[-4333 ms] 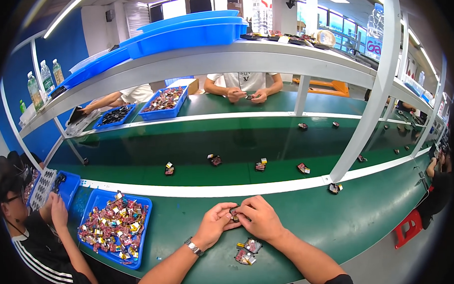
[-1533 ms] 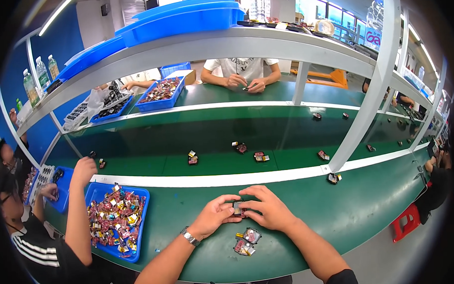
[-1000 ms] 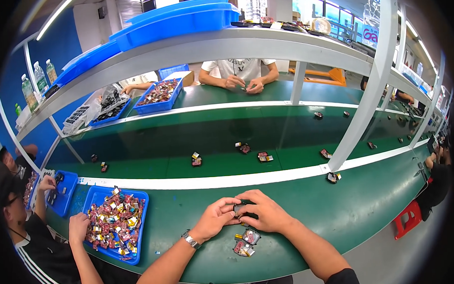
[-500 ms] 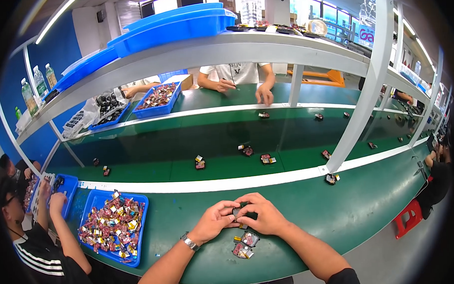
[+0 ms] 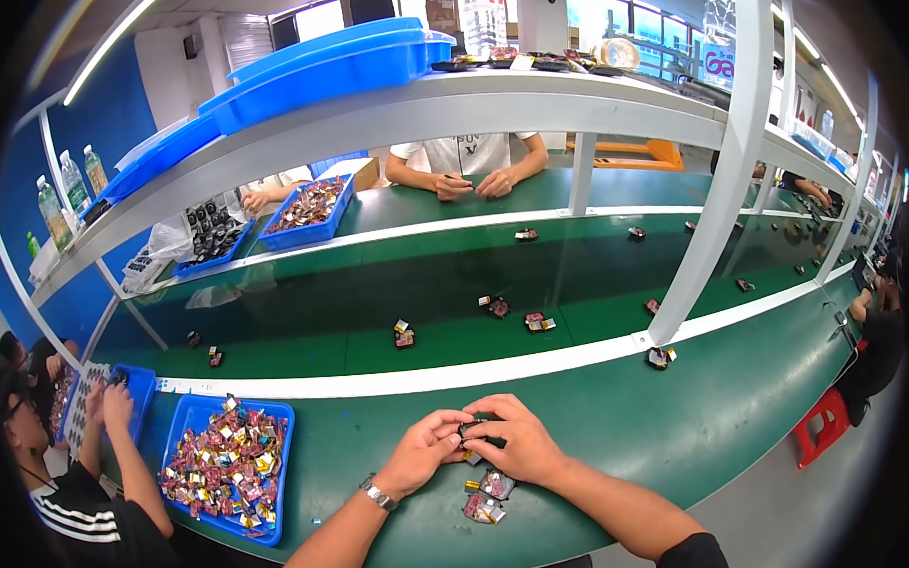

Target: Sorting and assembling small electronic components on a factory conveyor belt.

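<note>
My left hand [image 5: 426,453] and my right hand [image 5: 521,448] meet above the green bench. Between their fingertips they grip a small black electronic part [image 5: 469,430], mostly hidden by the fingers. My left thumb and fingers pinch it from the left; the right fingers curl over it from the right. Just below my hands lie two small electronic assemblies: one with a clear-grey face and a yellow-taped piece [image 5: 498,485], the other reddish with a silvery-white piece [image 5: 482,508]. Part of another yellow and silver piece shows right under my fingers.
A blue tray [image 5: 288,468] heaped with reddish assemblies stands left, beside a co-worker [image 5: 82,507]. Beyond a white rail [image 5: 448,374], loose assemblies lie on a green strip [image 5: 357,359]. A white post [image 5: 716,175] holds a shelf overhead. Another person [image 5: 468,168] works across.
My fingers have shifted on the black part, the right hand now covering more of it. The person across has brought both hands together. The whole view has tilted slightly.
</note>
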The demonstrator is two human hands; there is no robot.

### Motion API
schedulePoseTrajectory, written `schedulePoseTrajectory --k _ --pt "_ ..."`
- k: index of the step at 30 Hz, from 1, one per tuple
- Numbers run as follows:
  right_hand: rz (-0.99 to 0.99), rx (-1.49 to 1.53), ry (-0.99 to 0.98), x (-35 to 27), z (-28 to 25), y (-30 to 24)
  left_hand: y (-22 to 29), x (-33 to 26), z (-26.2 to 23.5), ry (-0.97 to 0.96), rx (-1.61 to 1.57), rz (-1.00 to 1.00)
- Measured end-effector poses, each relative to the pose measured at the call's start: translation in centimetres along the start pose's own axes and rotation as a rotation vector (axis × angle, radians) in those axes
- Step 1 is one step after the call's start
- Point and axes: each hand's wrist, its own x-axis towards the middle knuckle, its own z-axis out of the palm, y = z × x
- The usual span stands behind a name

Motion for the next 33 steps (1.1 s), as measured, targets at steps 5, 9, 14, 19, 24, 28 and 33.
schedulePoseTrajectory --k 5,9,14,19,24,28,33 --pt "0.034 0.029 -0.001 0.0 0.0 -0.1 0.1 -0.1 0.0 -0.003 -0.035 0.004" --pt "0.063 0.091 -0.022 0.0 0.1 0.2 0.2 -0.1 0.0 0.002 -0.048 0.008" --pt "0.085 0.106 -0.028 -0.1 0.2 0.2 0.2 -0.1 0.2 0.028 -0.053 -0.001" --pt "0.081 0.119 0.0 0.0 0.3 -0.5 -0.1 -0.2 0.1 0.037 -0.052 0.026" --pt "-0.044 0.045 0.034 0.4 0.1 -1.0 -0.2 0.0 0.0 0.015 -0.174 0.118" --pt "0.022 0.121 0.014 0.1 0.1 -0.4 -0.4 0.0 0.2 0.008 -0.19 0.106" --pt "-0.003 0.122 -0.011 0.1 0.6 -0.2 -0.9 0.0 0.0 0.037 -0.138 0.111"
